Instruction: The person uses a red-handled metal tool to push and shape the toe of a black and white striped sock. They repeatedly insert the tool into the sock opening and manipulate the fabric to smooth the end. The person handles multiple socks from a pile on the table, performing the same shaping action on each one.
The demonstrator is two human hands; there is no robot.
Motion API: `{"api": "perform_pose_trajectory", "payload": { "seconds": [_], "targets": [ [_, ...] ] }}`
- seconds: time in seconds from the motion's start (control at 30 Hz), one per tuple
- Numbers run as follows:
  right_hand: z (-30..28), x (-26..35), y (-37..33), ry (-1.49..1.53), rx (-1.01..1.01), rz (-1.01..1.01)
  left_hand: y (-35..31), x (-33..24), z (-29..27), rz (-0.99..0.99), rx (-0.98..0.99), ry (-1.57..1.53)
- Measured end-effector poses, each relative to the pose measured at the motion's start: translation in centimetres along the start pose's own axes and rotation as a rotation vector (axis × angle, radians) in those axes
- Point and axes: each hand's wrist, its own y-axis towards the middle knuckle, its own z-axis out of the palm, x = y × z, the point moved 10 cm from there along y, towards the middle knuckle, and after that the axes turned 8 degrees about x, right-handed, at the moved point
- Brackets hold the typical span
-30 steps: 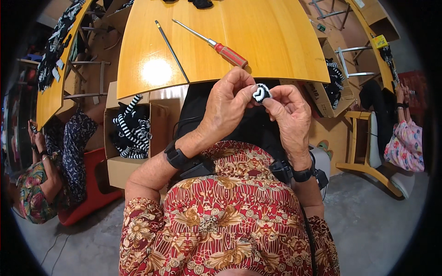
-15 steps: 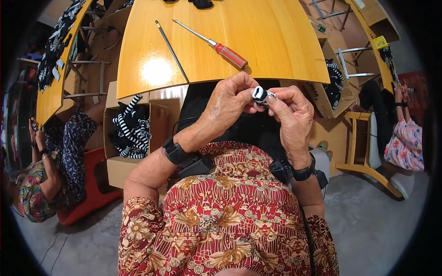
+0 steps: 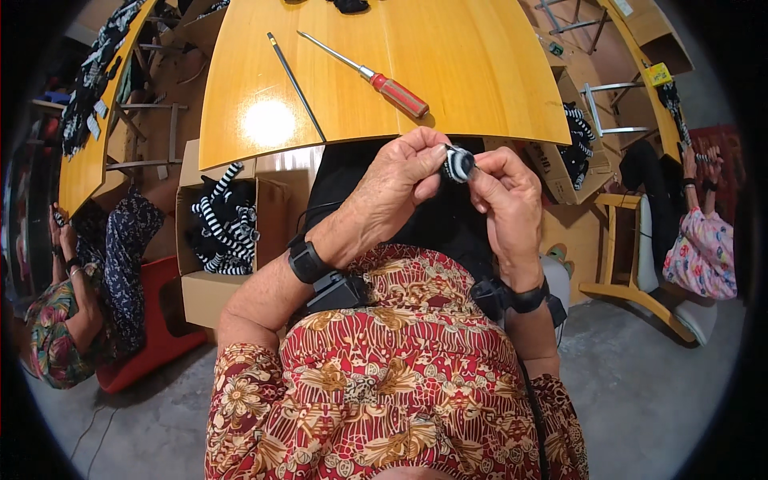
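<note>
Turning between two bare hands, a small knit roll (image 3: 460, 166) sits just off the near edge of the yellow wooden table (image 3: 488, 72), above the wearer's lap. Half a second ago its white-rimmed opening faced up; now I see a rounded side banded in black and pale stripes, so the piece seems to be in mid-handling, not finished with. The left hand (image 3: 402, 176) pinches it between thumb and fingers; the right hand (image 3: 510, 192) grips its other side with bent fingertips, though its hidden fingers I cannot make out. The cloth looks soft and thick, with a fuzzy pale band. On the table's smooth, glossy top, near that edge, lies a screwdriver (image 3: 400, 96) with a hard red handle and a slim metal shaft; to its left, a thin dark rod (image 3: 294, 80) slants down to the table's edge. Left of the table, a cardboard box (image 3: 212, 300) holds limp, tangled striped knitwear (image 3: 224, 228); right of it stands another carton (image 3: 552, 160). Beyond the table's left and right sides, two co-workers (image 3: 64, 328) (image 3: 704, 248) sit, hands raised.
</note>
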Motion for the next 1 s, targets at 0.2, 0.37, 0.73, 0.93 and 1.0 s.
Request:
{"api": "perform_pose_trajectory", "payload": {
  "seconds": [0.2,0.37,0.73,0.93,1.0],
  "targets": [
    [0.1,-2.0,0.5,0.287,0.035,0.035,-0.3,-0.6,1.7,-0.041,0.156,0.056],
    [0.2,-1.1,0.2,0.238,0.034,0.002,-0.9,-1.8,0.8,-0.017,0.032,0.345],
    [0.5,-2.3,-0.8,0.059,0.107,0.042,-1.4,-0.9,-0.4,-0.029,0.011,0.353],
    [0.7,0.4,-1.2,-0.087,-0.012,-0.128,-1.2,-0.2,-1.2,-0.067,-0.006,0.442],
    [0.5,0.0,-1.3,-0.063,-0.018,-0.093,-1.3,-0.4,-1.2,-0.023,-0.016,0.415]
  ]
}}
